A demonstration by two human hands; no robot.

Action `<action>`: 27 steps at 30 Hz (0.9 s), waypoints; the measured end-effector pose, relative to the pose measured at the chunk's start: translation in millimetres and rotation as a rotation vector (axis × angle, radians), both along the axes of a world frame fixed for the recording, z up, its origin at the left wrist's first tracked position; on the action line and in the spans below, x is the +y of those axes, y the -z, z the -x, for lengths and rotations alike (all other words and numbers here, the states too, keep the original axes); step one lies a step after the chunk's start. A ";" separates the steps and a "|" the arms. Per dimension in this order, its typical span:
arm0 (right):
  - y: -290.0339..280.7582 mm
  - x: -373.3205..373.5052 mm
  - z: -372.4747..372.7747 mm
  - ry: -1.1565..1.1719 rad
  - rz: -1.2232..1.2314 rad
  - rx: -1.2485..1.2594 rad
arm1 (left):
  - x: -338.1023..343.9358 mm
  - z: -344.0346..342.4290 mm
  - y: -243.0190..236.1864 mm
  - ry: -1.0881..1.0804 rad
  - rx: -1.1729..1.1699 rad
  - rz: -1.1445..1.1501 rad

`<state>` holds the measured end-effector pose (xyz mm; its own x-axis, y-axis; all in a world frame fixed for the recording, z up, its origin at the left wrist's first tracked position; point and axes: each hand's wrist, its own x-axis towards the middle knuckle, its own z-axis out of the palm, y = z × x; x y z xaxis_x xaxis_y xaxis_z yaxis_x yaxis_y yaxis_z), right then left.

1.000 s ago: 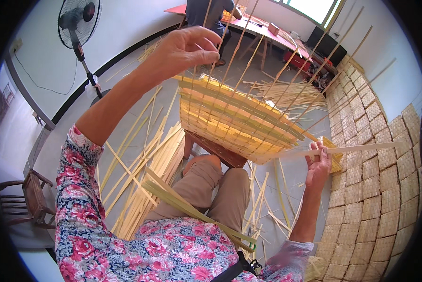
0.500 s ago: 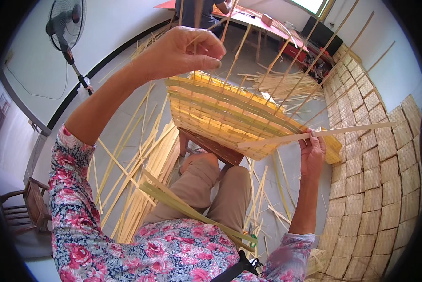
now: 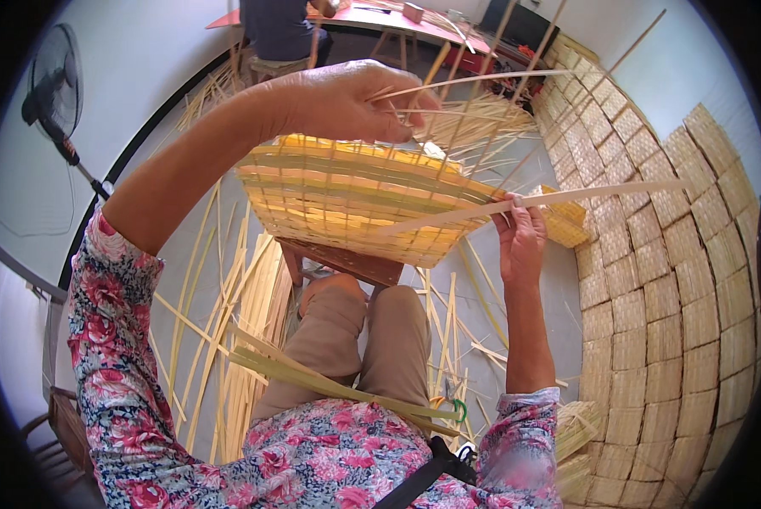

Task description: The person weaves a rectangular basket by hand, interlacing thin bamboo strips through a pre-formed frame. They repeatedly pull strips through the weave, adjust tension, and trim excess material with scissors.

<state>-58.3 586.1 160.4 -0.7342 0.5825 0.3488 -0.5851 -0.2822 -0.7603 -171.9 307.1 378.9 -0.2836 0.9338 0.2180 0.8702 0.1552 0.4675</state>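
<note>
A partly woven basket [image 3: 346, 199] of yellow and green bamboo strips rests tilted on a brown wooden stool [image 3: 346, 259] before my knees. Several thin stakes stand up from its far side. Above that rim, my left hand [image 3: 368, 97] is closed, its fingers curled around a thin bamboo strip [image 3: 491, 78] that arches to the right. Part of the strip is hidden by the fingers. At the basket's right corner, my right hand [image 3: 520, 237] pinches a pale flat bamboo strip [image 3: 605, 193] between thumb and fingers. This strip lies across the basket's near face and sticks out to the right.
Long loose strips [image 3: 245, 322] cover the floor on the left, and green strips [image 3: 338, 386] lie across my lap. Woven panels [image 3: 652, 322] spread along the right. A small yellow basket [image 3: 559, 216], a standing fan [image 3: 58, 93] and a person [image 3: 279, 34] at a red table are farther off.
The view has swung, so the scene sits farther left. My left hand has moved right relative to the basket, and thin strips now arch rightward from its fingers. My right hand keeps its pinch.
</note>
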 end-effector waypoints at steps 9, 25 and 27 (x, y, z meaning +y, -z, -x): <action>-5.4 -13.1 -1.0 0.006 0.026 0.023 | 44.5 -4.2 3.4 -0.106 0.098 -0.021; -1.5 -5.2 -4.7 0.103 -0.165 -0.034 | 103.3 -20.5 -3.7 0.343 -0.224 0.476; 1.0 9.2 -8.0 0.105 -0.247 -0.045 | 105.9 -25.7 5.5 0.358 -0.120 0.382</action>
